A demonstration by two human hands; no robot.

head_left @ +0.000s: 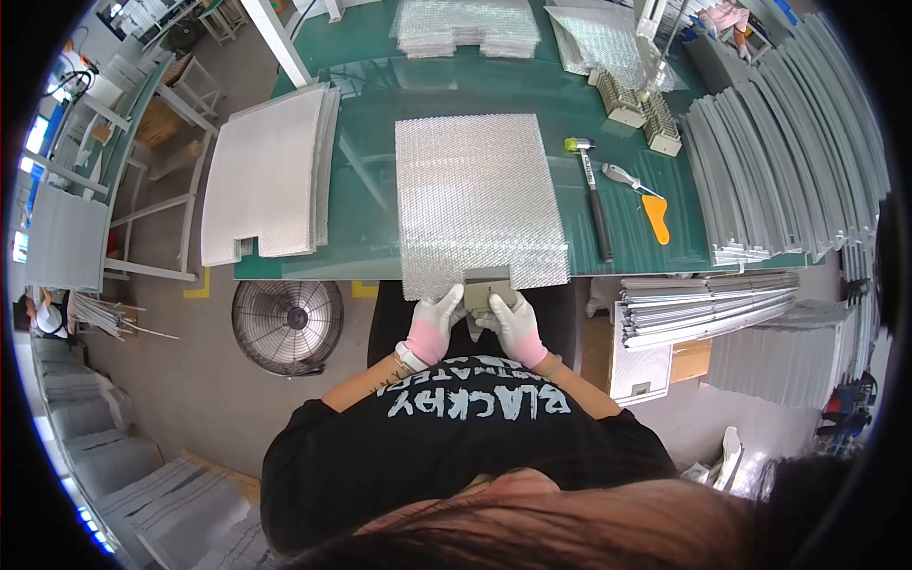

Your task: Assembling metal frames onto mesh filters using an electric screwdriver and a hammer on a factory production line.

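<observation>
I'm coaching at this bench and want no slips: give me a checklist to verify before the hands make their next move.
1. Gloves on both hands: ok; left hand and right hand are gloved.
2. Small grey plate in hand: ok, held between both hands.
3. Silvery textured panel wholly on the green table: not ok; its near edge overhangs.
4. Hammer and orange scraper clear of the panel: ok, both apart, to its right.
5. Plate fastened to the panel: cannot tell.

The left hand [434, 321] and right hand [515, 325], both gloved, are holding a grey plate [487, 294] at the near edge of a silvery sheet [480, 199]; a hammer [599, 218] is lying on the green table [366, 85], farther right.
</observation>
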